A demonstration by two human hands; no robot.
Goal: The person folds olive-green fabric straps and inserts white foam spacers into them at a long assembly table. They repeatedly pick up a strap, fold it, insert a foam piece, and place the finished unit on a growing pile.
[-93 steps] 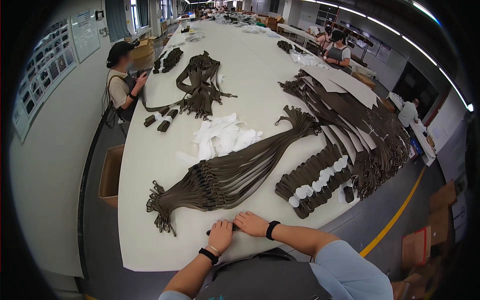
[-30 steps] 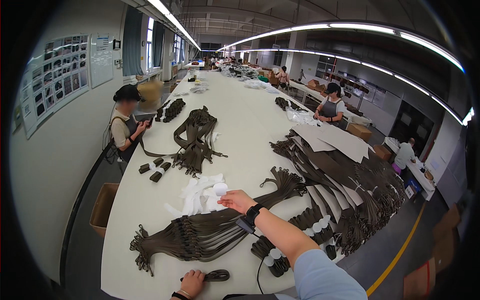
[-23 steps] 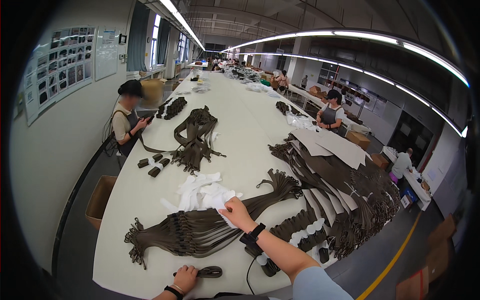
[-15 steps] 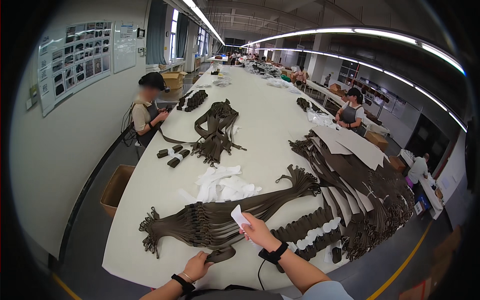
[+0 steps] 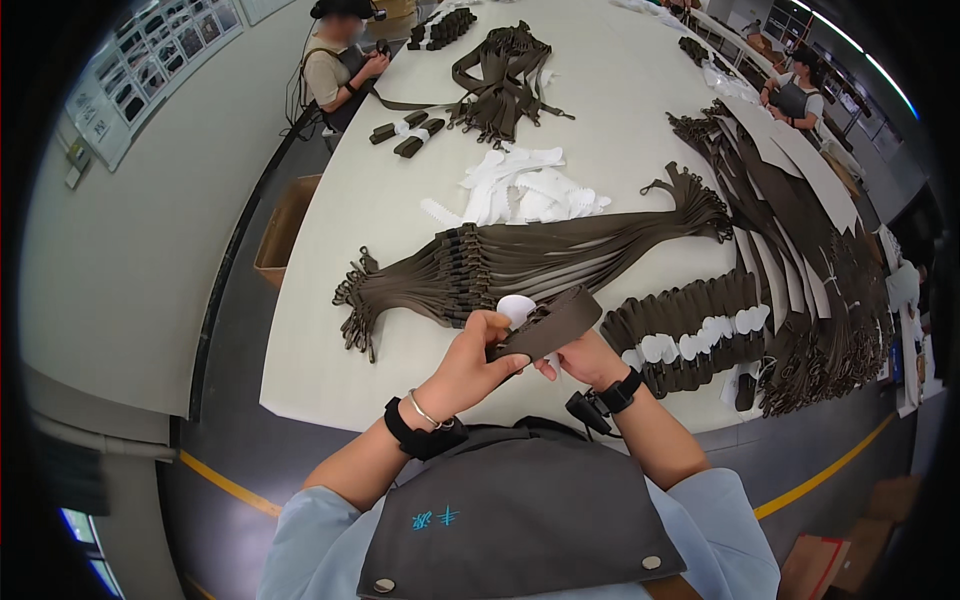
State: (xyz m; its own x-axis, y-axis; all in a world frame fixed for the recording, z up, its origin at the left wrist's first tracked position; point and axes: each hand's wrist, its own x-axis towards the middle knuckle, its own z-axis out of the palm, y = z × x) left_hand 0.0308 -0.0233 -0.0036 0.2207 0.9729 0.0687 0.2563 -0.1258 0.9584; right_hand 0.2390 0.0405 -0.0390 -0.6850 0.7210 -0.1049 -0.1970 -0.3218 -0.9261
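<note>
Close in front of my body, my left hand [image 5: 468, 365] is closed on one end of a folded dark brown webbing strap [image 5: 562, 326]. A white paper band [image 5: 516, 307] sits against the strap, its rounded end standing up by my left fingers. My right hand [image 5: 592, 362] is at the strap's underside, pinching the lower end of that band; the strap partly hides its fingers. Just beyond both hands, a long bundle of loose straps [image 5: 590, 240] with dark metal hooks lies across the table.
A pile of white paper bands [image 5: 530, 185] lies past the bundle. Banded straps [image 5: 690, 330] form a row at right, beside a large heap of straps [image 5: 830, 300]. More straps [image 5: 505, 85] lie farther off. One person [image 5: 340, 65] works at left, another [image 5: 798, 92] at right.
My view has tipped downward. The folded strap has come up off the table in my left hand, and my right hand has brought the white paper band against it.
</note>
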